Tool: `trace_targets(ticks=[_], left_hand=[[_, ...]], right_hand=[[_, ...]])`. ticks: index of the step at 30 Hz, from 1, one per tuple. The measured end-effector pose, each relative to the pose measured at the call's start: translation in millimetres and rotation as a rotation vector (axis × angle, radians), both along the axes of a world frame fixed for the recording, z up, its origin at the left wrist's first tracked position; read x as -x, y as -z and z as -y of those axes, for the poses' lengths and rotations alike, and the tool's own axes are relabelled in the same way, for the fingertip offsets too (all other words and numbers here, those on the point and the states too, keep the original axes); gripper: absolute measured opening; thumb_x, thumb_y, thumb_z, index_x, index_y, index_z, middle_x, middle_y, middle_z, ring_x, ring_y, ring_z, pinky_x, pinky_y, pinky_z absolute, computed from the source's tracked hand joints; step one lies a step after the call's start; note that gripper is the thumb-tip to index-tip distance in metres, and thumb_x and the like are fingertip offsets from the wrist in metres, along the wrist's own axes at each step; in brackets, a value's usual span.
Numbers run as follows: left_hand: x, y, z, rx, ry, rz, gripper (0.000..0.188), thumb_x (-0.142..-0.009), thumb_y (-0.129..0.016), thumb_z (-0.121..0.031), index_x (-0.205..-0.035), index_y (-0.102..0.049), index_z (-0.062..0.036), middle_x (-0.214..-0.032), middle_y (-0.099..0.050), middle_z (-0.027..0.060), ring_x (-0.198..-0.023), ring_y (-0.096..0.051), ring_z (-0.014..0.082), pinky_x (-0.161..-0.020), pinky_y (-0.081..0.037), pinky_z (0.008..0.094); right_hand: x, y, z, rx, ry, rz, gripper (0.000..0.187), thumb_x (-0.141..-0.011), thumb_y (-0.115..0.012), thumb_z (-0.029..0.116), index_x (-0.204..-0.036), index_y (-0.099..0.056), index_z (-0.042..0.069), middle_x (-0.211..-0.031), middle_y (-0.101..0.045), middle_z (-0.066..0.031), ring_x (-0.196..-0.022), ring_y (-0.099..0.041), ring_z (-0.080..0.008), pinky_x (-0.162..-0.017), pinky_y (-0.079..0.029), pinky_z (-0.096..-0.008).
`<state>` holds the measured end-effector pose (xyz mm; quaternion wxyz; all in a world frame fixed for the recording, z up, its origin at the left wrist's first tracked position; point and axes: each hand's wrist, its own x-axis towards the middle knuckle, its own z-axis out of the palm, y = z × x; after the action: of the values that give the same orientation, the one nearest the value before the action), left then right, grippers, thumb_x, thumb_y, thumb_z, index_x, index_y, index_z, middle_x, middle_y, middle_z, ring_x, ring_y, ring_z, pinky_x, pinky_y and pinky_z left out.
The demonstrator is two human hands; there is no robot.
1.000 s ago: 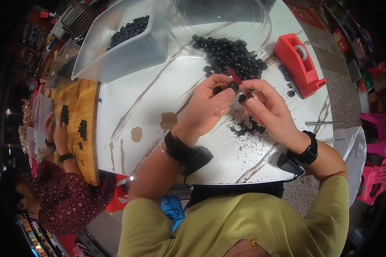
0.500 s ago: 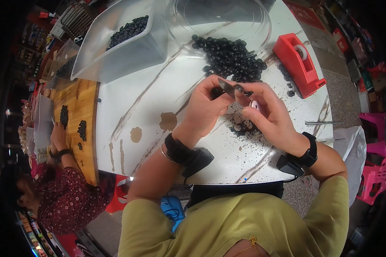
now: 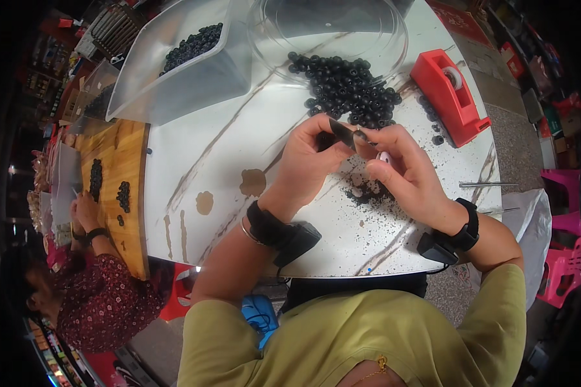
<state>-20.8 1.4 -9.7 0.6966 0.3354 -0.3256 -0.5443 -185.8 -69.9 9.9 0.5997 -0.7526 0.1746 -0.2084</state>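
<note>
A person in a yellow-green shirt works at a round white marble-veined tabletop [image 3: 252, 129], where a heap of small black round fruits [image 3: 352, 87] lies at the far side beside a clear glass bowl [image 3: 332, 26], a clear rectangular plastic tub [image 3: 181, 71] to the far left and a red tape dispenser [image 3: 448, 93] to the right. Both forearms reach in from the near edge, wrists bent inward. The left hand [image 3: 310, 164] pinches a thin dark blade [image 3: 343, 133] between thumb and fingers; the right hand [image 3: 400, 168] pinches a single dark fruit [image 3: 361, 135] against it, above dark scraps [image 3: 368, 192]. With fingertips so close, a slip of the blade could nick them, or the fruit could roll away.
</note>
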Motion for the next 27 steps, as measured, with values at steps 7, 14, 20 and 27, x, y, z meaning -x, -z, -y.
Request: trace_targets(ticks=[7,14,20,27], left_hand=[[-4.3,7.9,0.1,-0.006,0.015,0.07,0.01,-0.079,-0.057,0.003,-0.087,-0.054,-0.0034,-0.084,-0.058,0.0021,-0.074,-0.053,0.0052,-0.061,-0.043,0.0175],[-2.6,5.7,0.3,0.044,0.018,0.073,0.011,-0.08,-0.056,0.002,-0.09,-0.055,-0.0031,-0.086,-0.059,0.0036,-0.075,-0.054,0.0065,-0.062,-0.043,0.0185],[-2.9,3.8,0.2,0.077,0.043,0.016,0.012,-0.079,-0.055,0.005,-0.089,-0.055,-0.0027,-0.091,-0.059,0.0051,-0.082,-0.056,0.0106,-0.072,-0.046,0.0227],[-5.7,4.9,0.4,0.078,0.044,0.055,0.015,-0.079,-0.054,0.007,-0.09,-0.054,-0.0026,-0.091,-0.059,0.0055,-0.083,-0.057,0.0105,-0.069,-0.046,0.0213]], right_hand=[[-1.0,-3.7,-3.7,-0.019,-0.002,0.014,0.035,-0.085,-0.051,0.006,-0.117,-0.039,0.002,-0.103,-0.048,-0.0046,-0.09,-0.045,-0.0084,-0.076,-0.038,-0.022],[-1.1,-0.7,-4.4,-0.064,0.0,0.052,0.036,-0.084,-0.05,0.004,-0.118,-0.038,0.002,-0.105,-0.047,-0.0046,-0.09,-0.046,-0.0083,-0.079,-0.037,-0.0216],[0.4,-4.5,-4.5,-0.097,0.004,0.002,0.035,-0.085,-0.05,0.004,-0.118,-0.039,0.003,-0.106,-0.047,-0.005,-0.088,-0.046,-0.0074,-0.072,-0.04,-0.0208],[-1.0,-0.7,-3.4,-0.065,0.009,0.031,0.032,-0.086,-0.049,0.006,-0.116,-0.04,0.003,-0.099,-0.046,-0.0036,-0.08,-0.045,-0.0065,-0.069,-0.04,-0.0201]])
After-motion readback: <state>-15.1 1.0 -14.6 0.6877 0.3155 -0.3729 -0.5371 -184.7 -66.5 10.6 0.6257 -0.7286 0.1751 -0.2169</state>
